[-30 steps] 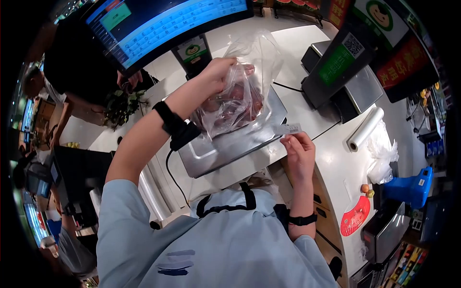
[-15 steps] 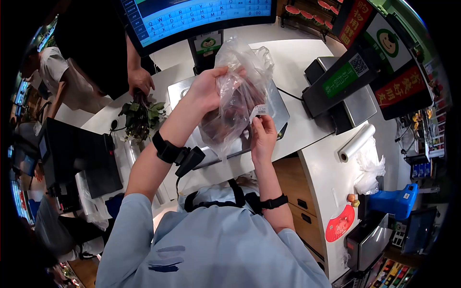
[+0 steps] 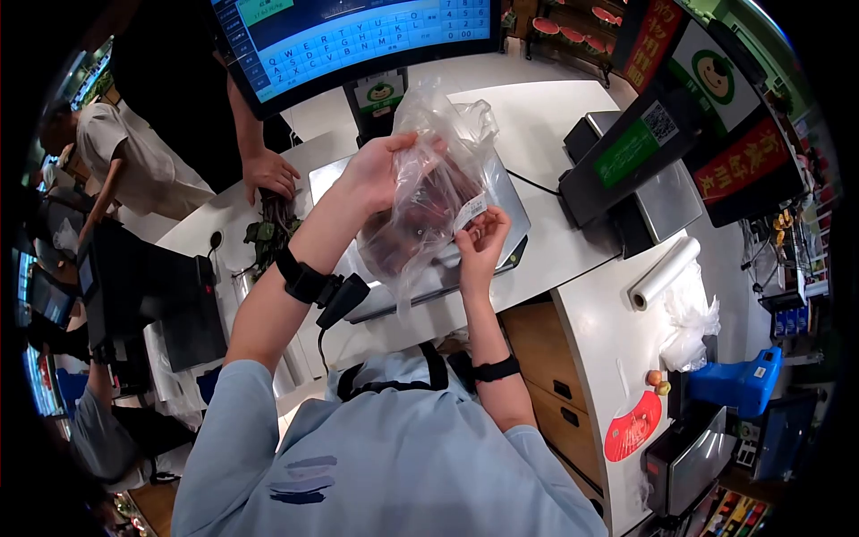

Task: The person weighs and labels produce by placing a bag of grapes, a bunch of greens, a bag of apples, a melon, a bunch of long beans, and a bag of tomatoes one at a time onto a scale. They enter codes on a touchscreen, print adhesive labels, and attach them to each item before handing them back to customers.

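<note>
Left hand (image 3: 380,170) grips the bag (image 3: 429,192) top, just above the scale (image 3: 510,210). Right hand (image 3: 480,237) pinches the label (image 3: 469,211) flat against the bag. Best to hold the bag still, press slowly, rub smooth, no wrinkles.

I count one clear plastic bag (image 3: 429,192), one price label (image 3: 470,211) and one weighing scale (image 3: 501,192). I see two touchscreens (image 3: 358,36), one roll of bags (image 3: 664,273), one blue scanner (image 3: 738,382) and two small fruits (image 3: 659,383).
</note>
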Demonstrator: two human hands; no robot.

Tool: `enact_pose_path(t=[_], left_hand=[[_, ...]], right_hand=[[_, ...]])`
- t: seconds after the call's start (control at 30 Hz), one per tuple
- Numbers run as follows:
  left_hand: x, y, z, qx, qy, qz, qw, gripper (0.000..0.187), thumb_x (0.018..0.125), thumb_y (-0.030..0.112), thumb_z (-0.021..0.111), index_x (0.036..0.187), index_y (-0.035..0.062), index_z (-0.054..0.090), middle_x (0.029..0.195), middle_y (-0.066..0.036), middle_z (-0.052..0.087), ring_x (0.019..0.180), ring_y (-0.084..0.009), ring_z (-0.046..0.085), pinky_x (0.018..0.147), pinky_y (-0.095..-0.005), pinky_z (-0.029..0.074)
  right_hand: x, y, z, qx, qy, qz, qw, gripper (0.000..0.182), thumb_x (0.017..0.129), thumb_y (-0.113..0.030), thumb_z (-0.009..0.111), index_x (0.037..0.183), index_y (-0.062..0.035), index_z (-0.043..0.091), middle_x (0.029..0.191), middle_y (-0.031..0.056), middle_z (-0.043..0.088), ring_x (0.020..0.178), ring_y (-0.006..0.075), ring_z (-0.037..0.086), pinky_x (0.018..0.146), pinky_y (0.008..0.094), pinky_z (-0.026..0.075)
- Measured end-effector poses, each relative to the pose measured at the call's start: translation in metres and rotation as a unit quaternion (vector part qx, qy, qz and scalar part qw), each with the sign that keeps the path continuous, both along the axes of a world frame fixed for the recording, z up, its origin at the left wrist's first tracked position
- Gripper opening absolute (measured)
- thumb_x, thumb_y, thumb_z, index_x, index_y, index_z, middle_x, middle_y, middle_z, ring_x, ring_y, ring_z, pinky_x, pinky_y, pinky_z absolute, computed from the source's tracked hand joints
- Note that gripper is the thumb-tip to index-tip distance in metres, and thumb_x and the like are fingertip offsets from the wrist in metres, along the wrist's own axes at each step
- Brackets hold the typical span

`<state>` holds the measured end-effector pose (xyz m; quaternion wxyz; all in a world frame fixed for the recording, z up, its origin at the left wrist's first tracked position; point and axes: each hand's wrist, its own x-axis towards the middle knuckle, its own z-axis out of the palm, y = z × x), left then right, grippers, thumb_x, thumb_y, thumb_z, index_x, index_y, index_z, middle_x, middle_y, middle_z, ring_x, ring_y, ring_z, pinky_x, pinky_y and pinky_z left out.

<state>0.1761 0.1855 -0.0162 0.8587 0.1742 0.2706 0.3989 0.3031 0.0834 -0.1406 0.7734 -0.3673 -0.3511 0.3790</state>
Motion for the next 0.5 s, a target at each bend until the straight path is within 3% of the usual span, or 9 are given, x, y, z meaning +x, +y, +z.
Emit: enact_pose_path(t=[0.03, 0.07, 0.13, 0.2, 0.27, 0.33, 0.4, 0.47, 0.5], left_hand=[[0.001, 0.0, 0.001, -0.013, -0.003, 0.005, 1.0, 0.033, 0.092, 0.011, 0.032, 0.117, -0.0098, 0.034, 0.113, -0.02, 0.048, 0.105, -0.0283, 0.052, 0.091, -0.0363, 0.046], [0.002, 0.0, 0.001, -0.026, -0.006, 0.01, 1.0, 0.032, 0.092, 0.011, 0.032, 0.117, -0.0095, 0.035, 0.113, -0.02, 0.048, 0.105, -0.0282, 0.052, 0.091, -0.0363, 0.046], [0.003, 0.0, -0.003, -0.025, -0.006, 0.002, 1.0, 0.032, 0.092, 0.011, 0.032, 0.116, -0.0094, 0.035, 0.113, -0.02, 0.047, 0.104, -0.0281, 0.052, 0.091, -0.0362, 0.046], [0.003, 0.0, -0.005, -0.021, -0.008, -0.004, 1.0, 0.032, 0.092, 0.011, 0.032, 0.116, -0.0092, 0.036, 0.113, -0.02, 0.047, 0.104, -0.028, 0.053, 0.091, -0.0362, 0.047], [-0.001, 0.004, -0.002, -0.021, 0.0, -0.012, 1.0, 0.03, 0.091, 0.009, 0.034, 0.115, -0.0075, 0.037, 0.114, -0.02, 0.048, 0.104, -0.0275, 0.053, 0.089, -0.0344, 0.047], [-0.002, -0.003, 0.008, 0.013, 0.005, -0.02, 1.0, 0.028, 0.09, 0.008, 0.035, 0.113, -0.0066, 0.039, 0.114, -0.019, 0.049, 0.104, -0.027, 0.053, 0.087, -0.0336, 0.048], [-0.008, -0.007, 0.012, 0.035, 0.014, -0.027, 0.999, 0.026, 0.089, 0.007, 0.037, 0.111, -0.0057, 0.041, 0.114, -0.019, 0.051, 0.103, -0.0265, 0.054, 0.086, -0.0328, 0.048], [-0.013, 0.003, 0.021, 0.248, 0.076, -0.003, 0.966, 0.023, 0.087, 0.005, 0.041, 0.107, -0.0035, 0.045, 0.112, -0.016, 0.054, 0.101, -0.025, 0.056, 0.083, -0.0318, 0.049], [-0.01, -0.009, 0.042, 0.253, 0.103, 0.044, 0.961, 0.021, 0.086, 0.009, 0.048, 0.105, -0.0009, 0.047, 0.106, -0.014, 0.057, 0.096, -0.0231, 0.059, 0.081, -0.0302, 0.049]], right_hand=[[0.004, 0.005, -0.006, 0.02, 0.066, 0.018, 0.997, 0.046, 0.075, -0.01, 0.065, 0.11, -0.0064, 0.036, 0.09, 0.0009, 0.039, 0.079, 0.0086, 0.04, 0.071, 0.02, 0.035], [0.006, 0.011, -0.01, 0.023, 0.066, 0.018, 0.997, 0.046, 0.075, -0.01, 0.065, 0.11, -0.0064, 0.036, 0.09, 0.0009, 0.039, 0.079, 0.0086, 0.04, 0.071, 0.02, 0.035], [0.006, 0.021, -0.009, -0.099, 0.026, -0.045, 0.994, 0.03, 0.087, -0.021, 0.054, 0.108, -0.008, 0.039, 0.089, 0.0023, 0.044, 0.08, 0.0094, 0.043, 0.07, 0.0217, 0.038], [0.005, 0.029, -0.005, -0.093, -0.002, -0.092, 0.991, 0.018, 0.09, -0.02, 0.05, 0.1, -0.0075, 0.041, 0.082, 0.0003, 0.045, 0.073, 0.0074, 0.043, 0.063, 0.021, 0.037], [0.02, 0.033, 0.004, -0.135, 0.195, 0.025, 0.971, 0.016, 0.091, -0.021, 0.048, 0.093, -0.0069, 0.042, 0.077, -0.0015, 0.045, 0.066, 0.0061, 0.042, 0.059, 0.0198, 0.034], [0.024, 0.044, 0.001, -0.127, -0.108, -0.098, 0.981, 0.021, 0.089, -0.025, 0.05, 0.091, -0.0049, 0.042, 0.071, 0.0, 0.043, 0.063, 0.008, 0.04, 0.056, 0.0224, 0.036], [0.037, 0.048, 0.006, -0.095, -0.261, -0.065, 0.958, 0.03, 0.086, -0.028, 0.054, 0.099, -0.003, 0.044, 0.08, 0.0035, 0.05, 0.072, 0.0124, 0.048, 0.064, 0.0264, 0.041], [0.059, 0.047, 0.035, -0.075, -0.227, 0.003, 0.971, 0.044, 0.082, -0.031, 0.06, 0.109, 0.0001, 0.045, 0.095, 0.0098, 0.055, 0.086, 0.0173, 0.052, 0.076, 0.0302, 0.043], [0.07, 0.053, 0.049, 0.019, -0.207, 0.088, 0.974, 0.048, 0.079, -0.031, 0.062, 0.115, -0.0024, 0.046, 0.105, 0.0113, 0.055, 0.094, 0.018, 0.052, 0.083, 0.0308, 0.042]])
